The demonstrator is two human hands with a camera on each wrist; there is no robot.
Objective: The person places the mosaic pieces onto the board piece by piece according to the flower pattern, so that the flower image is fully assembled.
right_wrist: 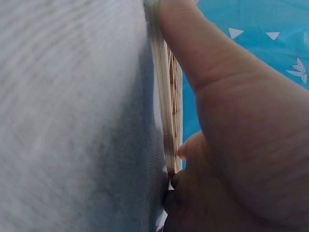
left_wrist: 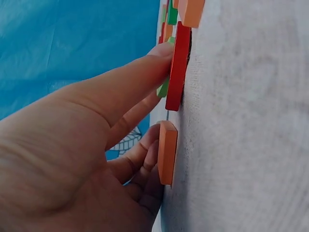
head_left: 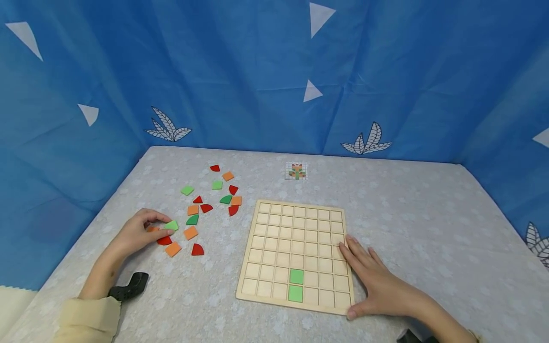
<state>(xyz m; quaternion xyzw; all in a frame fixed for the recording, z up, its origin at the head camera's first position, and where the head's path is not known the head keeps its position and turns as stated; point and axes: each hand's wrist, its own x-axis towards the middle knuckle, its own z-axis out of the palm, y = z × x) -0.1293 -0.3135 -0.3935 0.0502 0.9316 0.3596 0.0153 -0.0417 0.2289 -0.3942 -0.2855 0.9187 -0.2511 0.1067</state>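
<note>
On the left, my left hand pinches a light green square tile between thumb and fingers, low over the table. Just under the thumb lies a red quarter-circle tile, and an orange square tile sits beside the curled fingers in the left wrist view. My right hand rests along the right edge of a wooden grid board, fingertips on its rim and thumb at the near corner. Two light green tiles fill cells of one column near the board's front, the nearer tile in the front row.
Loose orange tiles, red pieces and dark green pieces lie scattered left of the board. A small printed pattern card lies behind it. Blue cloth hangs at the table's back and sides.
</note>
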